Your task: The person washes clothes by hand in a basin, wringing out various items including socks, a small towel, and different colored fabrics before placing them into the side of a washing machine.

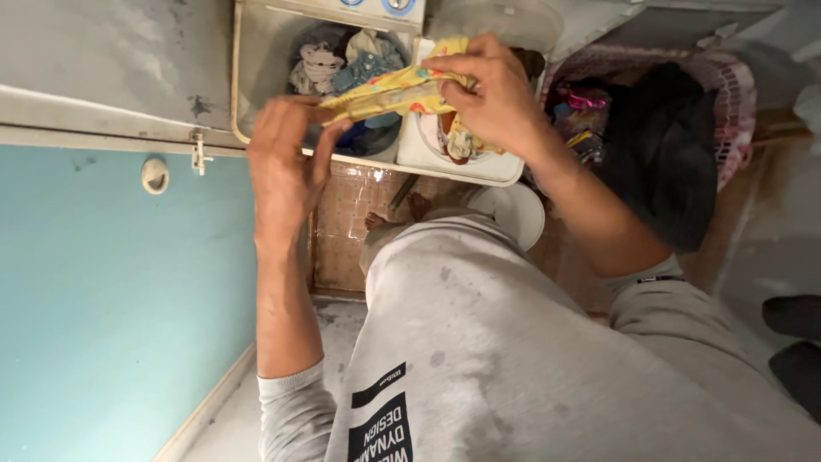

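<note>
A twin-tub washing machine [256, 94] stands below the hands, its left tub full of mixed clothes [342, 60]; a pink laundry basket [727, 94] of dark garments sits to the right. Above the machine, the left hand [286, 167] and right hand [487, 94] each pinch an end of a yellow patterned cloth [389, 92], stretched and twisted between them.

We see a tiled floor [346, 227] carrying a twin-tub washing machine [256, 51]. Just right of the machine sit a pink laundry basket [731, 94] and a white bucket [517, 214]; our bare feet [398, 214] stand right in front of it.
</note>
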